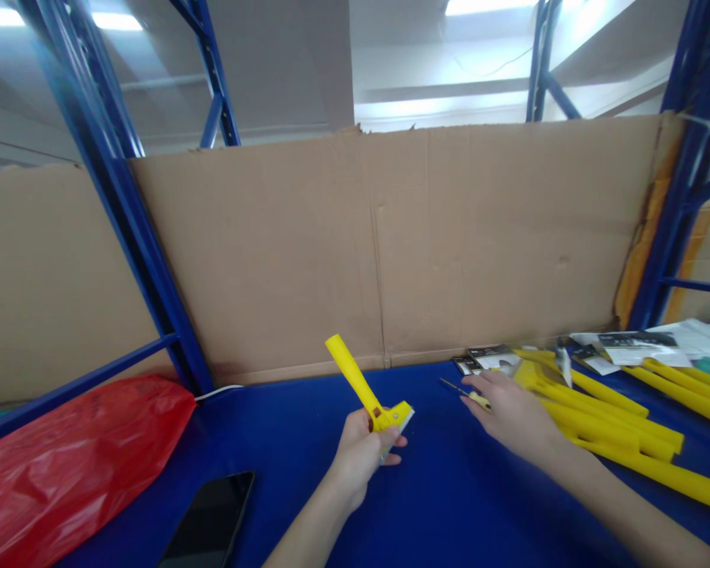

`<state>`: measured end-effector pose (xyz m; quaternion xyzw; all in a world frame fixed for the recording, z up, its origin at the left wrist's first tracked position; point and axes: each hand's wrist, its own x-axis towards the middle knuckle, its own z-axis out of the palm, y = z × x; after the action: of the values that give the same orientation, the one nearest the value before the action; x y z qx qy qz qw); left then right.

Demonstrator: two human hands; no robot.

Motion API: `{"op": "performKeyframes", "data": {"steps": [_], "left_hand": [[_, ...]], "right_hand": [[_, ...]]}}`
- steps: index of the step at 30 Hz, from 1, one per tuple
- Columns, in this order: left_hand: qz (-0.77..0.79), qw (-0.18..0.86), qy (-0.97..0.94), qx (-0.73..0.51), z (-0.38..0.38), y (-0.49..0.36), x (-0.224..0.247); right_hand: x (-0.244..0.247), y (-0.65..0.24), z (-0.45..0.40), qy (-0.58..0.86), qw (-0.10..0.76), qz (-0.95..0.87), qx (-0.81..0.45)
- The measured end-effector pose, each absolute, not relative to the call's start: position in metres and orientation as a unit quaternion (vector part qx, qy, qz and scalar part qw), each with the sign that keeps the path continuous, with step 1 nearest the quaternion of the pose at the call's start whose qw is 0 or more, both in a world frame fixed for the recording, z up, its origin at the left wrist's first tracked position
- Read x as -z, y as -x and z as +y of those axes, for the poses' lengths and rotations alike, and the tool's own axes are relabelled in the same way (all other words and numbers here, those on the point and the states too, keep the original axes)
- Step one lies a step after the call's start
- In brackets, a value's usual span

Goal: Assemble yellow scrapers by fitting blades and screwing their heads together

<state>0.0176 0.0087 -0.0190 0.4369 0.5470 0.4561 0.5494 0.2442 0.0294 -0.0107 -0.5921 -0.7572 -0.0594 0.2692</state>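
Near the middle of the blue surface, my left hand (364, 454) grips a yellow scraper-like tool (355, 379) by its head. The tool's handle points up and to the left, and a pale strip runs along the lower right edge of its head. To the right, my right hand (509, 410) is closed on a small screwdriver (478, 400) with a yellowish handle and a thin dark shaft pointing left. Just beyond and beside my right hand lie several yellow tool parts (615, 426), partly hidden by the hand and forearm.
A red plastic bag (112, 450) lies at the left, with a dark phone (213, 517) at the front left. Printed packages (639, 347) lie at the back right. Cardboard (284, 252) and blue posts (154, 284) stand behind the blue surface (289, 442).
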Motion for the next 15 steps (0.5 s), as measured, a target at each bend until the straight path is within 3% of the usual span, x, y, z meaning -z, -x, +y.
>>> {"op": "performKeyframes", "data": {"steps": [4, 8, 15], "left_hand": [[0.556, 0.532, -0.424, -0.477, 0.015, -0.016, 0.022], [0.574, 0.507, -0.406, -0.498, 0.021, -0.016, 0.027], [0.590, 0.452, -0.420, -0.521, 0.031, -0.009, 0.032]], "right_hand": [[0.022, -0.260, 0.025, 0.641, 0.146, -0.751, 0.055], [0.029, -0.264, 0.022, 0.648, 0.143, -0.748, 0.023], [0.027, -0.254, 0.010, 0.524, 0.339, -0.773, -0.109]]}}
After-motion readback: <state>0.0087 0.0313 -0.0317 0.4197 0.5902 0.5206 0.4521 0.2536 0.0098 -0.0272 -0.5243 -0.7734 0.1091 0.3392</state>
